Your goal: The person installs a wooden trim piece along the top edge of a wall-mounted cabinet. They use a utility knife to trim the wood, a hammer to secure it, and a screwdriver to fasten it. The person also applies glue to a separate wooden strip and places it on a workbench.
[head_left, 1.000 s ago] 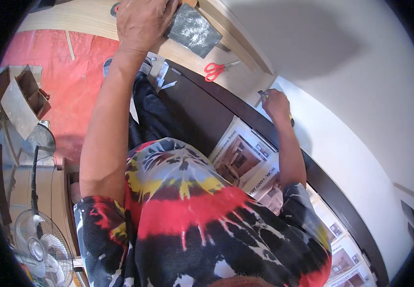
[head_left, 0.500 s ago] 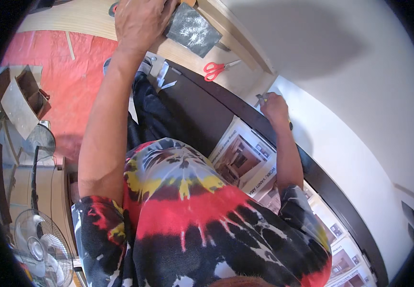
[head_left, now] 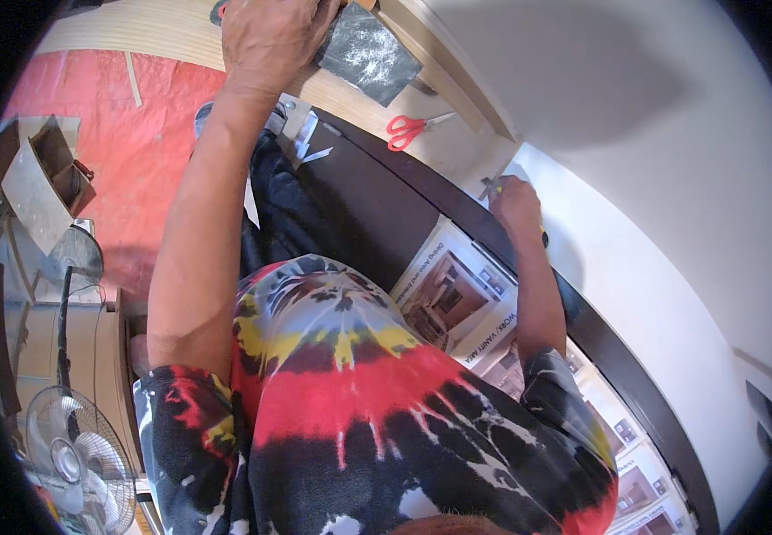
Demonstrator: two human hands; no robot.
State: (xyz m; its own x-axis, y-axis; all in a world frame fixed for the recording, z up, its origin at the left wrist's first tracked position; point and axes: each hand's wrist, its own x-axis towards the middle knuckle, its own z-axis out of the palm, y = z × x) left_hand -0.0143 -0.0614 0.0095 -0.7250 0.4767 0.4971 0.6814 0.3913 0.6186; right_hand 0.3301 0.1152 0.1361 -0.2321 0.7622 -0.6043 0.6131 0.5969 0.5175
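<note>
My left hand (head_left: 274, 46) is at the top edge, over a pale wooden board (head_left: 149, 31), its fingers cut off by the edge of the picture. Close by lies a dark grey square sheet (head_left: 368, 55), dusted white and looking like sandpaper. Red-handled scissors (head_left: 408, 131) rest on the board's right part, blades pointing right. Off to the right, my right hand (head_left: 518, 203) is closed around a tool with a yellow-and-black handle (head_left: 544, 237). The tool's dark metal end (head_left: 490, 187) sticks out beyond the fingers; its exact kind is hidden.
Red sheeting (head_left: 158, 134) covers the floor at left, with a thin wooden strip (head_left: 133, 80) on it. A standing fan (head_left: 74, 459) is at lower left, near a brown open box (head_left: 56, 174). Dark panels with printed picture sheets (head_left: 453, 290) run along the right beside a white wall (head_left: 671, 223).
The view has shifted slightly, so most things sit a little differently in the picture. Both hands keep about the same places and poses.
</note>
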